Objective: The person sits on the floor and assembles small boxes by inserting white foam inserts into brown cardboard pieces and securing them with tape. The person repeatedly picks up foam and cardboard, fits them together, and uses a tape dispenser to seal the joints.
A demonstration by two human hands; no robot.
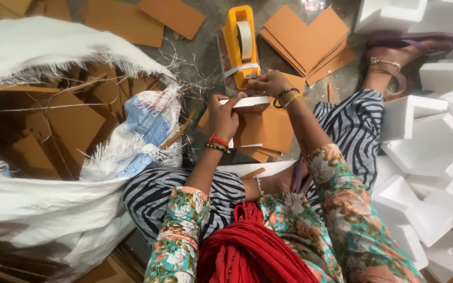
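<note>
Grey concrete floor (200,52) holds a yellow plastic tape dispenser (239,44) at twelve o'clock. My left hand (224,118) pinches a taped orange cardboard piece (260,126); my right hand (269,84) grips its white tape strip (250,101).

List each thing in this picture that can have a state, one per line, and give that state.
Tape dispenser: upright on the floor, tape drawn out toward the hands.
Left hand: pressing tape onto the cardboard piece.
Right hand: gripping the tape by the dispenser.
Cardboard piece: held over a stack, white strip along its top.
Woven sack: open, filled with cardboard.
Foam corner blocks: piled loosely at the right.
</note>
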